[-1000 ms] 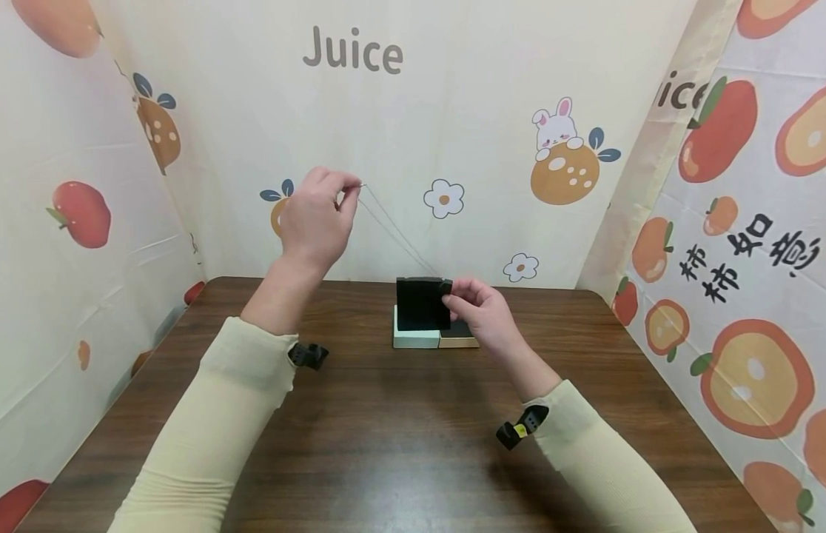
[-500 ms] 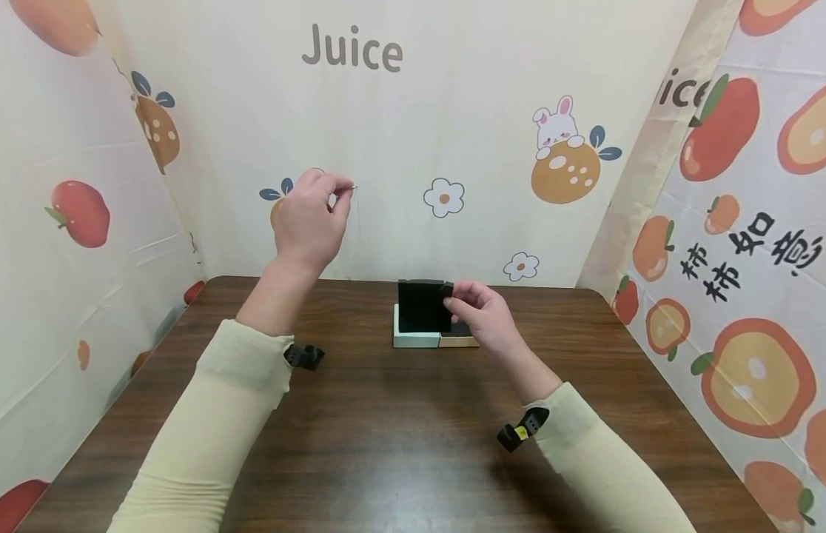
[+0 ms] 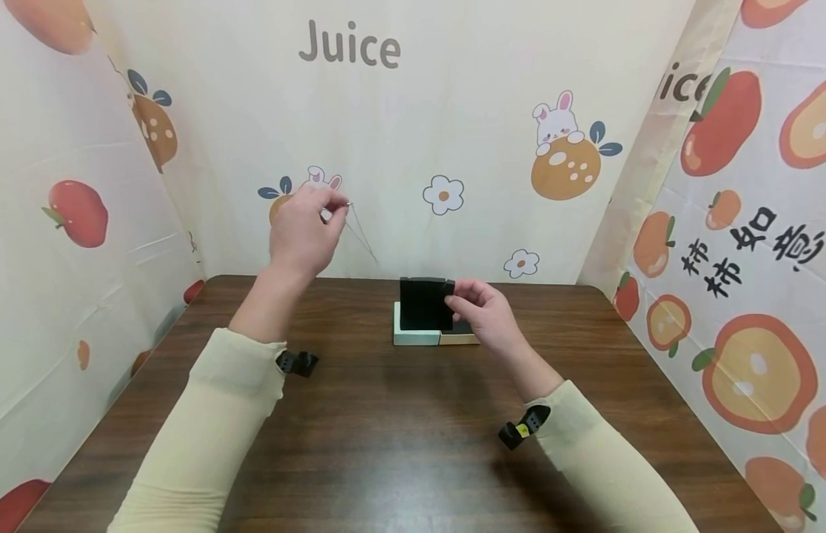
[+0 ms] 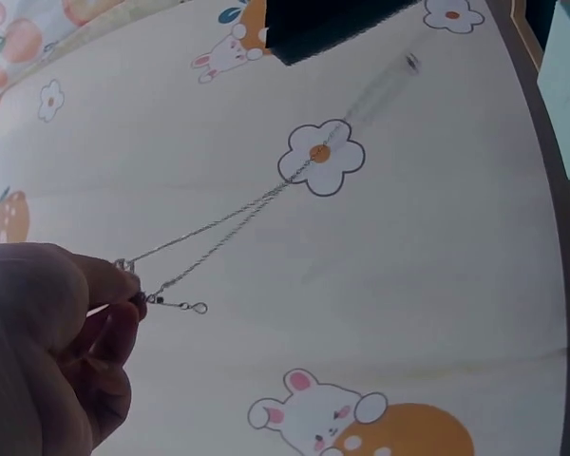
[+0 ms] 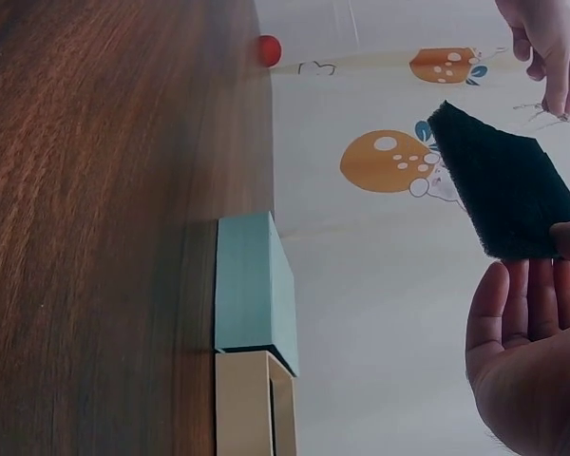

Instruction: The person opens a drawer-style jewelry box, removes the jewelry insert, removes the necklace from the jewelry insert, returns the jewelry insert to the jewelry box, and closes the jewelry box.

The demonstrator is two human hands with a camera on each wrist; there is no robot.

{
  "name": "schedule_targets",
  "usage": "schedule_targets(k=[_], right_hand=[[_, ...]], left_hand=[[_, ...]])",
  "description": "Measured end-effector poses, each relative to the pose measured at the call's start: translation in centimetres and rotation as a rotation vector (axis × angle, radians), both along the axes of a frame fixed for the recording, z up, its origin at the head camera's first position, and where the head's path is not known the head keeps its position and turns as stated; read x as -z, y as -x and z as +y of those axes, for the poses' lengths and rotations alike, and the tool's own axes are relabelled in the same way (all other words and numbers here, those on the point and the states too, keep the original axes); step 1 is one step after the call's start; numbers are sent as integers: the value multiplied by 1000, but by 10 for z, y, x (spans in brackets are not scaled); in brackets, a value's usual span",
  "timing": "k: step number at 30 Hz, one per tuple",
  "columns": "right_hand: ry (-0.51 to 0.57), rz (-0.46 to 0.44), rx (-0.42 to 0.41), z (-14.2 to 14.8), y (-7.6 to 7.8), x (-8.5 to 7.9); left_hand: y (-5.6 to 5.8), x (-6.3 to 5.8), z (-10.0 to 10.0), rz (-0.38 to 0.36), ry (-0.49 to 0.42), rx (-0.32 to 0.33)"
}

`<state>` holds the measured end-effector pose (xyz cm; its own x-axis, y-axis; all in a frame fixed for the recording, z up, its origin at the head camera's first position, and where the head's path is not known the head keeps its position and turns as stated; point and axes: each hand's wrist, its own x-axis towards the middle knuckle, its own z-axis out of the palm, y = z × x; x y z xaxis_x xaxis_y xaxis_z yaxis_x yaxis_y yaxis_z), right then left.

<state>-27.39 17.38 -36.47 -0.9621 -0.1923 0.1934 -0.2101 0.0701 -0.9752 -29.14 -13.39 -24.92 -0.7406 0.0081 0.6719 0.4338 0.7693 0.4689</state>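
My left hand (image 3: 303, 229) pinches a thin silver necklace (image 4: 230, 228) between thumb and forefinger, its clasp end showing at the fingertips. The doubled chain hangs slanting away, and a small blurred piece (image 4: 412, 63) shows at its far end. My right hand (image 3: 486, 314) holds a flat black, square pad (image 3: 426, 303) by its right side, thumb in front; the pad has a fuzzy edge in the right wrist view. Necklace and pad are apart. Behind and below the pad stand a mint-green box part (image 3: 415, 339) and a tan-edged box part with a dark inside (image 3: 459, 340).
The two box parts sit side by side near the back of the brown wooden table (image 3: 400, 422). Printed fabric (image 3: 466, 111) with fruit and flowers hangs close behind the table and along both sides.
The necklace, earlier stretched from the left hand to the pad, has come free of it and swings. My left hand has moved down and slightly left; the right has barely moved.
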Motion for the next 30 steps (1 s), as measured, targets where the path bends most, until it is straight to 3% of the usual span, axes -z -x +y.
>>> schedule_targets(k=[11, 30], right_hand=[[17, 0, 9, 1, 1, 0], [43, -3, 2, 3, 1, 2]], left_hand=[[-1, 16, -4, -220, 11, 100], [1, 49, -35, -432, 92, 108]])
